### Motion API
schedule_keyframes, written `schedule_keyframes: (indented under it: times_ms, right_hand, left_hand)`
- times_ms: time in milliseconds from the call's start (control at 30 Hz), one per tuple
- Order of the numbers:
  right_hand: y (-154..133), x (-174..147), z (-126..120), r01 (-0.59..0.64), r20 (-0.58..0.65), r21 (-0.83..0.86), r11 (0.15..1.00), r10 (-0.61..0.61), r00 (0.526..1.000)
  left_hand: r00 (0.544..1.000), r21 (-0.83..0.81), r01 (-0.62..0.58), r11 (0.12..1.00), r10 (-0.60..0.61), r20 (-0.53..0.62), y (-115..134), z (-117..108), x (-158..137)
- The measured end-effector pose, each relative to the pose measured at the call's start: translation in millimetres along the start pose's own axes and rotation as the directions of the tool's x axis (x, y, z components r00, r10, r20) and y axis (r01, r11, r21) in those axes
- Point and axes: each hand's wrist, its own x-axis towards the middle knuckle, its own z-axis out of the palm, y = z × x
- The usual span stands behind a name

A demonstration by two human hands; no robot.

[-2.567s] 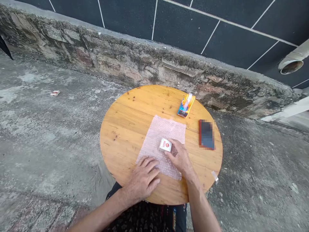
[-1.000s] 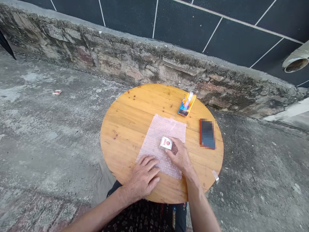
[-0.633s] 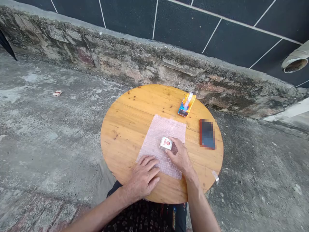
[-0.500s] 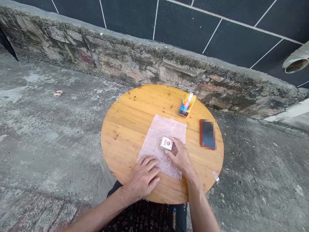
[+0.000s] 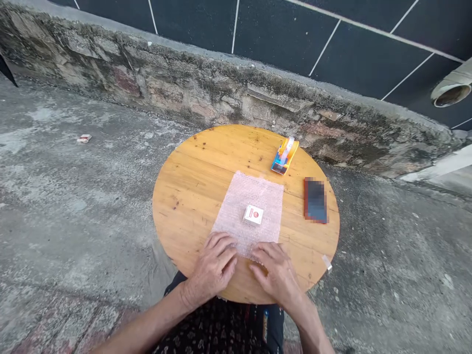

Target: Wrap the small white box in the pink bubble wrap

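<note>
A sheet of pinkish bubble wrap (image 5: 236,201) lies flat on a round wooden table (image 5: 184,196). On the middle of the sheet rests a small white box with red marks (image 5: 253,215), touched by neither hand. My left hand (image 5: 217,260) lies over the sheet's near left corner, fingers loosely bent and the thumb apart from them. At the near right corner is my right hand (image 5: 275,268), its fingertips on the sheet's edge and its thumb spread away. Nothing shows gripped in either hand; the corners under the fingers are partly hidden.
A yellow and blue tape dispenser (image 5: 285,156) stands at the table's far right. Nearer on the right lies a phone (image 5: 315,200), blurred out. A strip of clear tape (image 5: 327,263) hangs at the right rim. Behind the table runs a low stone wall (image 5: 221,98).
My right hand has let go of the small box and moved back to the wrap's near edge. The box stays on the wrap. My left hand has barely moved.
</note>
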Motion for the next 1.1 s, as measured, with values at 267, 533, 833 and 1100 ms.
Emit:
schedule_keyframes:
  times_ms: [267, 533, 833, 1100]
  right_hand:
    - [0.0, 0.1, 20.8, 0.013, -0.081, -0.119, 0.993, -0.023, 0.996]
    - [-1.2, 8.7, 4.5, -0.015, -0.125, -0.01, 1.0, 0.014, 0.992]
    - [4.1, 34.3, -29.5, -0.015, -0.273, 0.08, 0.997, 0.036, 0.961]
    - [44.3, 64.2, -52.1, -0.051, -0.157, 0.424, 0.904, 0.129, 0.979]
  left_hand:
    - [0.999, 0.098, 0.031, 0.995, -0.031, 0.007, -1.2, 2.1, -1.3]
    - [0.998, 0.233, 0.018, 0.972, -0.03, 0.049, -0.9, -0.7, 14.3]
    - [0.994, 0.262, -0.1, 0.96, 0.086, 0.067, 2.3, -9.7, 63.3]
    - [0.997, 0.264, -0.076, 0.962, 0.073, 0.02, -0.1, -12.1, 74.6]
